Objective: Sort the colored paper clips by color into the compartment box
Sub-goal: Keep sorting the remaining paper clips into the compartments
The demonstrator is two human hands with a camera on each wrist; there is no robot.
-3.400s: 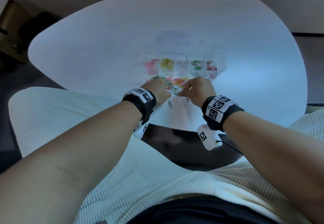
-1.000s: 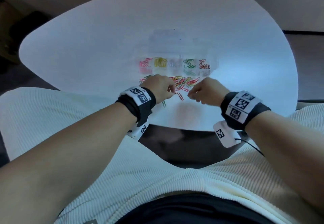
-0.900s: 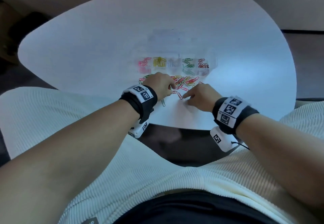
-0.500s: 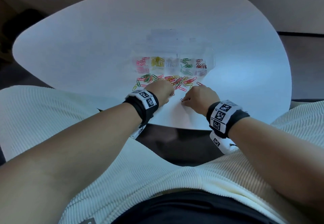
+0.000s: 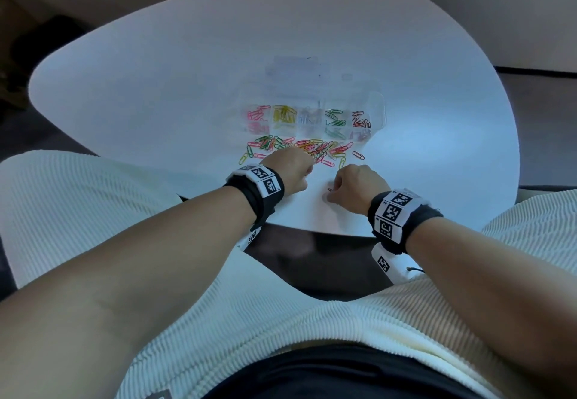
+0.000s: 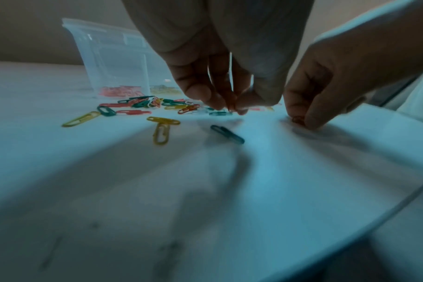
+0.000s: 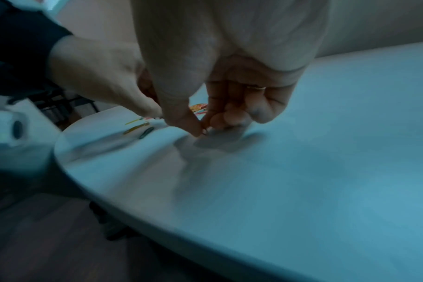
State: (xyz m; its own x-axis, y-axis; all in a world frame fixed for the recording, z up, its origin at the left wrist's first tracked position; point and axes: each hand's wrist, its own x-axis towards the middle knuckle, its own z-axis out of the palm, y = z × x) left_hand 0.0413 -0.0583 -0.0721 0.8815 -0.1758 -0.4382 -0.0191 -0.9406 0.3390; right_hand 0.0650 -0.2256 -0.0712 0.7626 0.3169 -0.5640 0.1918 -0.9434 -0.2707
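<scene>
The clear compartment box (image 5: 379, 108) sits mid-table; its near row holds pink, yellow, pale, green and red clips, one colour per cell. A pile of loose coloured clips (image 5: 312, 149) lies just in front of it. My left hand (image 5: 304, 166) is at the pile's near edge. In the left wrist view its fingertips (image 6: 232, 107) pinch a reddish clip just above the table. My right hand (image 5: 331, 191) is nearer the table's front edge, thumb and forefinger (image 7: 203, 131) pinching a red clip (image 6: 297, 119) against the tabletop.
The white rounded table (image 5: 156, 86) ends close behind both wrists. A green clip (image 6: 227, 134) and two yellow clips (image 6: 161, 129) lie apart from the pile near my left hand. One red clip (image 5: 358, 155) lies to the right of the pile.
My right hand has slid back from the pile toward the front edge, bringing a red clip with it. My left hand stays at the pile.
</scene>
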